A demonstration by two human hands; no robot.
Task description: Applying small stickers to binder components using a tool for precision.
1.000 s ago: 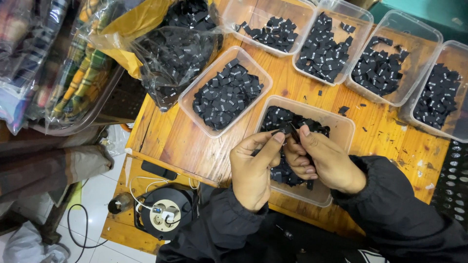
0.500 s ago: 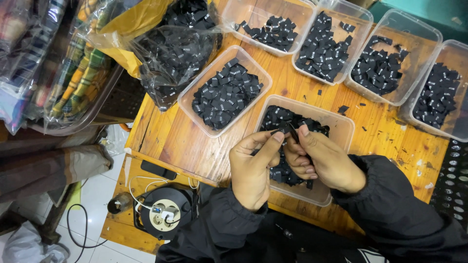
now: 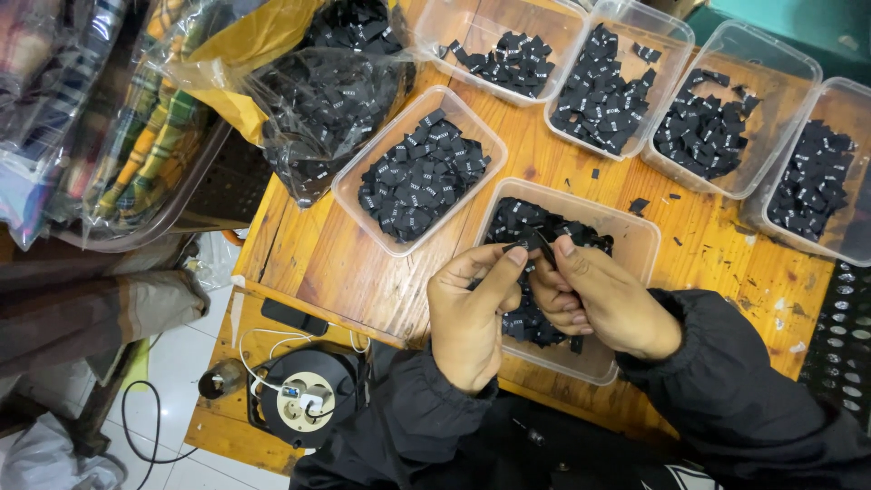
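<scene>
Both hands meet over a clear plastic tub [image 3: 635,238] of small black fabric labels at the near edge of the wooden table [image 3: 318,263]. My left hand [image 3: 472,313] and my right hand [image 3: 603,299] pinch the same small black label [image 3: 533,242] between thumbs and fingertips, just above the tub. My right hand's lower fingers curl around more black labels. Both arms wear black sleeves.
Several more clear tubs of black labels stand around: one to the left [image 3: 419,172], others along the far side [image 3: 508,54] [image 3: 608,86] [image 3: 717,122] [image 3: 821,181]. A clear bag of labels [image 3: 327,100] lies far left. A round black cable reel [image 3: 304,399] sits on a lower shelf.
</scene>
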